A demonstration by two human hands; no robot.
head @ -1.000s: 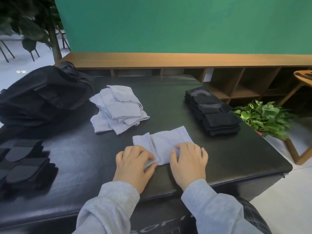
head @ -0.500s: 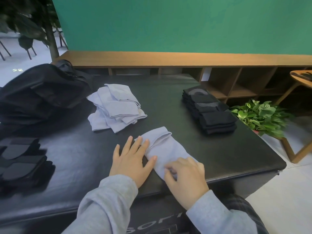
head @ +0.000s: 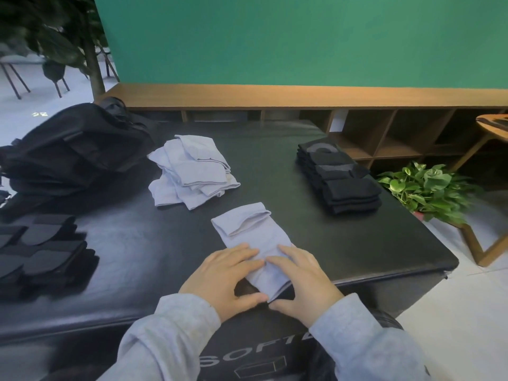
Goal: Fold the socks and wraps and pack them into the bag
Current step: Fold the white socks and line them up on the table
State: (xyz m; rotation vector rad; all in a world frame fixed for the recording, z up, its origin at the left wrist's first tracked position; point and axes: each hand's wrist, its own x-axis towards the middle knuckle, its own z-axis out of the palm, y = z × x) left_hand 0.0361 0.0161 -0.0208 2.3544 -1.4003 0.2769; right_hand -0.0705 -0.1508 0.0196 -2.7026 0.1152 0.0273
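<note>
A pale lilac sock (head: 255,243) lies flat at the lower centre of the frame on the black bench (head: 316,243), its open cuff pointing away. The left hand (head: 224,280) and right hand (head: 303,284) both pinch its near end, fingers on top, thumbs tucked beneath the edge.

Sock (head: 255,243) soft matt knit; table (head: 330,243) glossy black (leather-like).

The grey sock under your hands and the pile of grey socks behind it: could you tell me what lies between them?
Nothing: the head view shows bare black tabletop between sock and pile.
</note>
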